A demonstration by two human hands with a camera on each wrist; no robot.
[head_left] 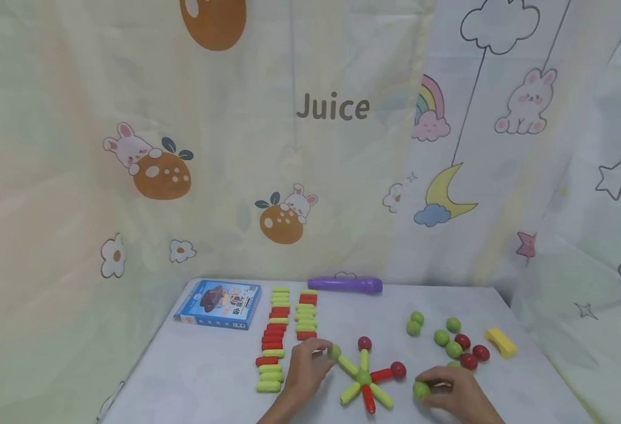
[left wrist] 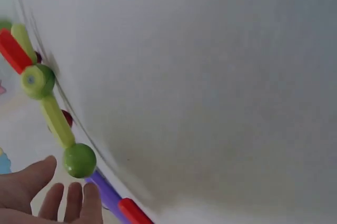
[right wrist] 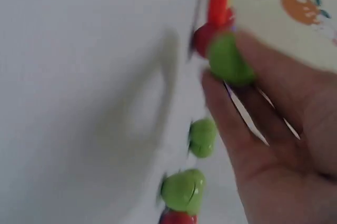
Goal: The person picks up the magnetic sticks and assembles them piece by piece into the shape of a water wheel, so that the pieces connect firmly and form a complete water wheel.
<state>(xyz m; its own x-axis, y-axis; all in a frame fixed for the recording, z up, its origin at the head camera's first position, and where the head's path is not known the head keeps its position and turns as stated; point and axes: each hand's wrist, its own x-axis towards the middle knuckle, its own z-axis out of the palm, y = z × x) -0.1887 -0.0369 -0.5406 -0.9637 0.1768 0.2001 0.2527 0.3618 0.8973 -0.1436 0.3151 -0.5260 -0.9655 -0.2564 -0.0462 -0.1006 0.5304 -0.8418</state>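
Note:
A star of short yellow-green and red sticks joined round a green ball lies on the table. One yellow-green stick leads from that hub to a green end ball. My left hand is beside this end ball, thumb and fingers spread apart; whether a fingertip touches it I cannot tell. Red balls cap two other sticks, while the remaining stick ends are bare. To the right of the star, my right hand pinches a loose green ball between thumb and fingers.
Two columns of red and yellow-green sticks lie left of the star. Loose green and red balls and a yellow block are at the right. Farther back are a blue box and a purple microphone-shaped object.

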